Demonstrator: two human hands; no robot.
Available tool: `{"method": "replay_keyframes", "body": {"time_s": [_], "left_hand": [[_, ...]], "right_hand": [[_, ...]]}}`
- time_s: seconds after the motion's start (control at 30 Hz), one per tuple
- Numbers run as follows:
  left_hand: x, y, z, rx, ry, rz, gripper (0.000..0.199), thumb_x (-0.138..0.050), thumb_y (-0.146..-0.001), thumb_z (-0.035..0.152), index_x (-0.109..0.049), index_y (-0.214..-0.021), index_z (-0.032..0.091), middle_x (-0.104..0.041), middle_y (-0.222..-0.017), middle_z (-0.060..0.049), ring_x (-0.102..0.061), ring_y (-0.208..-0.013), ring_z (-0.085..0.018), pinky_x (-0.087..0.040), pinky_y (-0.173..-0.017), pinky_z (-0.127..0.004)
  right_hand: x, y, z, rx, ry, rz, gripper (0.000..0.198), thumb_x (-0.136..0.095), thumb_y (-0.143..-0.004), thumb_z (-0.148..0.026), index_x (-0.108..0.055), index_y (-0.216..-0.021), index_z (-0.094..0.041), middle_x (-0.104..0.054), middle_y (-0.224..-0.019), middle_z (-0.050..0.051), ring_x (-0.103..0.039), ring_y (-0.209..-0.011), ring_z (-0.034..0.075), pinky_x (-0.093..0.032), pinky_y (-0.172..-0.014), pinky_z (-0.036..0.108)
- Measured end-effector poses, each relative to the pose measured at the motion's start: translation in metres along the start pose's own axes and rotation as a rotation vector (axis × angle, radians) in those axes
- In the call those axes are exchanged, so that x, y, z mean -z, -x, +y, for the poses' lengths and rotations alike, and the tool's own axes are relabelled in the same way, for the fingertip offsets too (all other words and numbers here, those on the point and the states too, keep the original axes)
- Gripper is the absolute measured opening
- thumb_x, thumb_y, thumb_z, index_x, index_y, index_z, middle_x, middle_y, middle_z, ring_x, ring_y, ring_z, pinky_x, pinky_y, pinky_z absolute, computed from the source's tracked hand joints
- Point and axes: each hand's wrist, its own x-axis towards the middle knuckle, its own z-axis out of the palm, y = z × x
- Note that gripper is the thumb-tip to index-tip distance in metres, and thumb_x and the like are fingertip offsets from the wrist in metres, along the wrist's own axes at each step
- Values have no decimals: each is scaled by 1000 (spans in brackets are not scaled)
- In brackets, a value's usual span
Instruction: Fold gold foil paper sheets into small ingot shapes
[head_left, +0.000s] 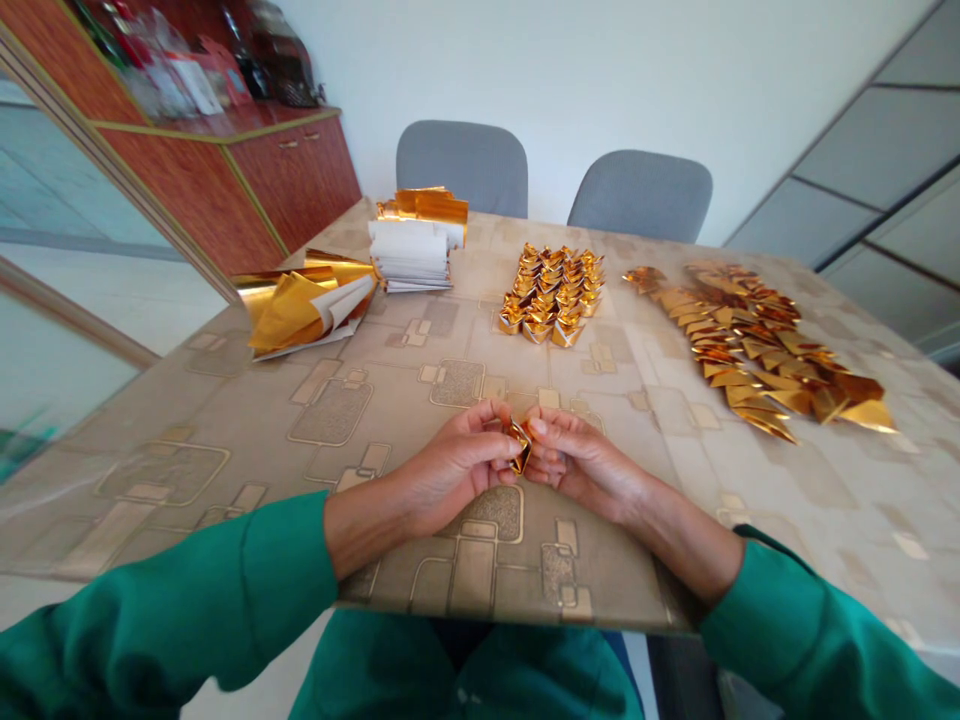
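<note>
The table (405, 420) carries a patterned cover. A loose pile of gold pieces (757, 340) lies at two o'clock; a sweeping right sleeve (810, 620) could scatter its edge. Rows of folded pieces (553, 295) stand at twelve o'clock; a forward knock could topple them. The left hand (465, 460) and right hand (574, 455) meet, both pinching one small folded piece (520, 452) near the table's six o'clock edge; uneven pressure could crush its folds
</note>
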Motion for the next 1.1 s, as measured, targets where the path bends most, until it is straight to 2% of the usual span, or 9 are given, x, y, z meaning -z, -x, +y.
{"method": "replay_keyframes", "body": {"time_s": [0.33,0.57,0.83,0.97,1.1], "left_hand": [[4,-4,1,31,77,-27,26,-77,-67,11,-62,-88,16,-58,-70,3,-54,-61,-7,-44,-58,-19],[3,-3,3,28,122,-102,21,-75,-73,14,-63,-91,16,-59,-73,2,-54,-61,-7,-46,-61,-21],[4,-4,-1,-7,4,0,26,-74,-65,12,-60,-86,16,-62,-77,0,-59,-66,-10,-44,-58,-20],[4,-4,-1,-17,-21,-15,25,-75,-70,18,-59,-89,17,-62,-79,0,-59,-66,-10,-45,-58,-20],[3,-3,-1,-44,-69,17,22,-75,-71,18,-57,-84,17,-59,-72,2,-56,-62,-8,-42,-55,-17]], "right_hand": [[1,0,0,3,-14,11,29,-77,-79,-35,-54,-74,-18,-39,-54,-9,-27,-51,7,-32,-55,20],[1,1,-2,10,-58,19,30,-77,-78,-37,-54,-74,-19,-35,-54,-9,-26,-52,8,-32,-55,21],[0,0,1,44,6,5,28,-73,-82,-33,-53,-71,-18,-36,-54,-8,-26,-52,8,-30,-55,21],[0,-1,1,39,16,-1,29,-72,-84,-35,-52,-71,-18,-35,-54,-8,-26,-52,8,-29,-55,21],[1,0,2,30,46,-34,26,-69,-86,-35,-55,-73,-17,-40,-55,-7,-31,-52,8,-32,-57,22]]}}
